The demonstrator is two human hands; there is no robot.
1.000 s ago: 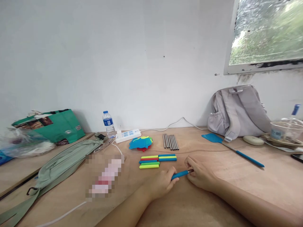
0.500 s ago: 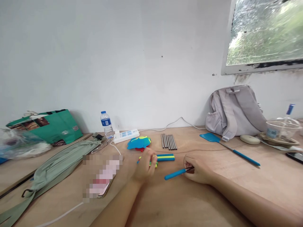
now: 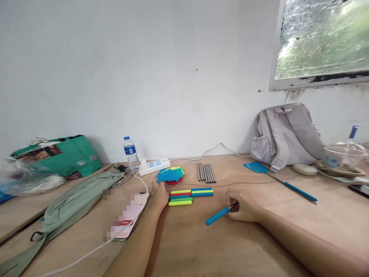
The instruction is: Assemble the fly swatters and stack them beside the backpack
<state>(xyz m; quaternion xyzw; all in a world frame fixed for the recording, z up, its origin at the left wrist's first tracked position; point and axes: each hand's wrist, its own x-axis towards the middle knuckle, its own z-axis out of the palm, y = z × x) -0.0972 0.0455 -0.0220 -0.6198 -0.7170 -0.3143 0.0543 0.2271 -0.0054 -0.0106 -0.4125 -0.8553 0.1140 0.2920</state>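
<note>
My left hand (image 3: pixel 160 196) reaches the near-left edge of a small stack of flat plastic fly swatter heads, its fingers closed at the tip of the blue head (image 3: pixel 168 175) on top. Red and yellow-green edges show beneath that one. My right hand (image 3: pixel 243 206) grips a metal rod whose blue handle (image 3: pixel 216 216) points down to the left; most of the rod is hidden in the fist. Between my hands lie several coloured handles (image 3: pixel 180 202) in yellow, red, blue and green. Behind them, several short metal tubes (image 3: pixel 206 173) lie side by side.
A whole blue fly swatter (image 3: pixel 298 191) lies to the right, before a grey backpack (image 3: pixel 288 134). At the left are a phone (image 3: pixel 134 217) with a white cable, a green strap (image 3: pixel 80 196) and a water bottle (image 3: pixel 131 153). A power strip (image 3: pixel 155 166) stands by the wall.
My left hand has moved left and away from the coloured handles to the swatter heads, uncovering the handles. The blue handle in my right hand has tilted slightly further down.
</note>
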